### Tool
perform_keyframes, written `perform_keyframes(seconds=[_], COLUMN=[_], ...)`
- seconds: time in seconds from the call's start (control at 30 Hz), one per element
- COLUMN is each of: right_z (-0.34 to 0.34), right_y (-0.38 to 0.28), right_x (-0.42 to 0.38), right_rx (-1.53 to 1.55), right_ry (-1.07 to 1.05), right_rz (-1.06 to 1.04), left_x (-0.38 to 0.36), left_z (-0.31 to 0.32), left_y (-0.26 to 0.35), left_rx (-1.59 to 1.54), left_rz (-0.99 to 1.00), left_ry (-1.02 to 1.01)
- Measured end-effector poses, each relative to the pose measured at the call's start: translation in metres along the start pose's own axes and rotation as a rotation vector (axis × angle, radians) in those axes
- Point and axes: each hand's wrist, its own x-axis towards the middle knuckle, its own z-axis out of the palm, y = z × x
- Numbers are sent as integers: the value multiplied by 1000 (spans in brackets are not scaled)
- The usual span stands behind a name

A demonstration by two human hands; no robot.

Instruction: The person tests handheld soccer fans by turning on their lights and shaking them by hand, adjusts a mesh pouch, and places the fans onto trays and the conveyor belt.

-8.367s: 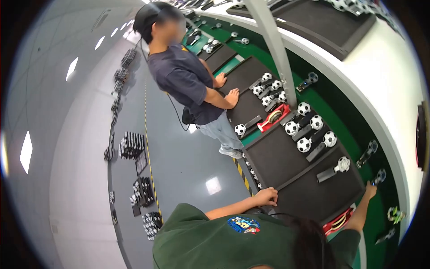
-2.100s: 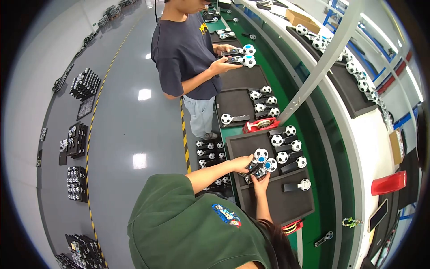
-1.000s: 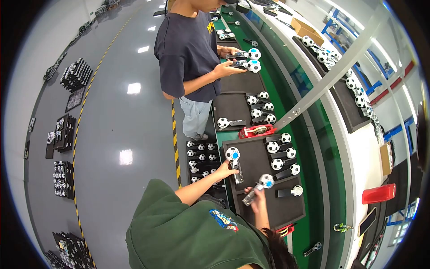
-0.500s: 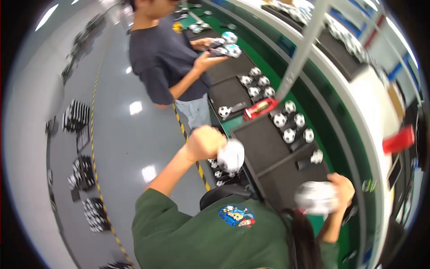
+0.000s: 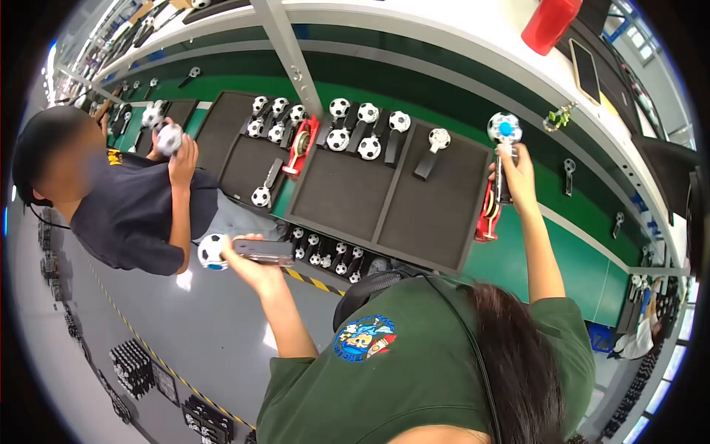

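Observation:
My left hand is closed around the dark handle of a handheld fan with a black-and-white football head and a bit of blue at its lower edge. It is held out over the aisle, near the co-worker's forearm. On the other side, my right hand grips a second football-headed fan by the handle. That one is upright, a round blue centre showing on its head, above the right end of the dark tray. Several similar fans lie along the tray's back edge, and a single fan lies in its right compartment.
A co-worker at left holds another football-headed piece. Red clamp-like tools sit by the tray's ends. A white post rises behind. The shelf holds a red object and a phone. More fans sit below the bench.
My view has swung round toward the bench. My right hand has raised its fan upright, and my left has turned its fan so the handle lies level. Both fans stay held.

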Motion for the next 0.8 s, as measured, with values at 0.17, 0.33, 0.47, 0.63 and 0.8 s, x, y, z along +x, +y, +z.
perform_keyframes(seconds=[0.17,0.33,0.47,0.63,0.8], right_z=[-59,-111,-177,-95,13], right_y=[139,222,275,303,167], right_x=[87,146,197,202,98], right_rx=[208,414,552,134,-23], right_ry=[-211,-75,-15,203,-22], right_rz=[661,626,440,110,-27], left_x=[-26,-60,-73,-64,-65], left_z=[-15,-13,-14,-15,17], left_y=[-88,-117,-123,-133,-131], left_rx=[554,414,417,442,338], left_rz=[-7,-508,-561,-451,-537], left_ry=[-334,-258,-334,-429,-454])
